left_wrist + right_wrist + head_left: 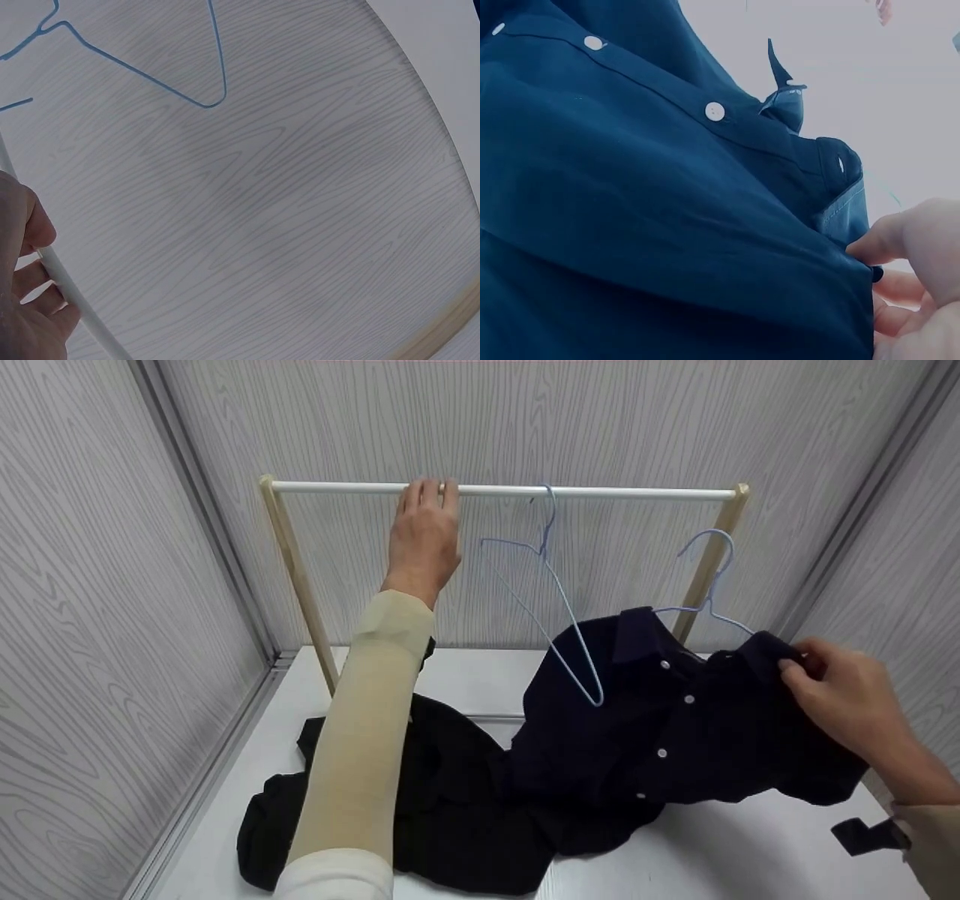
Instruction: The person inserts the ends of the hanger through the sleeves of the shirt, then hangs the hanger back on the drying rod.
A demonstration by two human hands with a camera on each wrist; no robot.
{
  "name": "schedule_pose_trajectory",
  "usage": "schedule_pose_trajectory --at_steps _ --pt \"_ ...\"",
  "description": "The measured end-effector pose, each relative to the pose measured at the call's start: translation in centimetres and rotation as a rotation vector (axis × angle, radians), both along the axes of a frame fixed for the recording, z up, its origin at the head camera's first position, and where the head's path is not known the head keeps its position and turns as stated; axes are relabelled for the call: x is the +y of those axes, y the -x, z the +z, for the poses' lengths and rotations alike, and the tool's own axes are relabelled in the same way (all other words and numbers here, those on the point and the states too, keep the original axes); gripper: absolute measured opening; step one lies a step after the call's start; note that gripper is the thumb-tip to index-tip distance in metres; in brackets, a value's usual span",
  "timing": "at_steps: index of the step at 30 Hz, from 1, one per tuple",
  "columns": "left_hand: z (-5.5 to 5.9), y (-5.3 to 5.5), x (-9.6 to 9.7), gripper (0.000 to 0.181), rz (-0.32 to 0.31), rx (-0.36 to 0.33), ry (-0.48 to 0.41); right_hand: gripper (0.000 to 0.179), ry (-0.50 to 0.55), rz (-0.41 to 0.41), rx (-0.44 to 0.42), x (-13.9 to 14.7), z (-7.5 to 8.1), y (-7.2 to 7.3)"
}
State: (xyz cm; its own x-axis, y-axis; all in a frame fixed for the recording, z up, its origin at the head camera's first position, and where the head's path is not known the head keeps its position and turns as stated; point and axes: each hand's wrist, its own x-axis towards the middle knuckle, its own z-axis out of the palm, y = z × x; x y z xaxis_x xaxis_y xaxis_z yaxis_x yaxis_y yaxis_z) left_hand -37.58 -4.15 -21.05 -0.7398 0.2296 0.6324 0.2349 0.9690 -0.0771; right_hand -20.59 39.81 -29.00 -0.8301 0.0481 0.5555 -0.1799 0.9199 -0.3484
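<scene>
My left hand [425, 536] grips the white rail [330, 487] of a small clothes rack, left of its middle; the left wrist view has thumb and fingers around the rail [94, 322]. With my right hand [847, 690] I pinch a dark navy shirt [600, 735] at the shoulder beside its collar. The shirt has white buttons [715, 112]. A blue wire hanger [709, 600] sits inside the shirt, its hook rising from the neck, off the rail. A second, bare blue hanger [555, 577] hangs from the rail between my hands, overlapping the shirt in the head view.
Black clothing [457, 810] lies heaped on the white table [675, 862], under my left forearm and against the shirt's lower part. Wooden rack posts [300, 577] stand at both ends of the rail. Grey wood-grain panels [487, 420] enclose the back and sides.
</scene>
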Motion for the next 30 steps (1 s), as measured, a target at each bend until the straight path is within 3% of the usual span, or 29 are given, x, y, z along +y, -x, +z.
schedule_pose_trajectory --at_steps 20,30 --pt "-0.1 0.0 0.0 0.049 0.003 0.014 -0.006 0.022 -0.011 -0.021 0.126 -1.5 5.1 2.7" --pt "-0.2 -0.1 0.2 0.048 0.013 0.021 0.009 0.027 0.0 -0.048 0.094 -1.4 6.1 4.4"
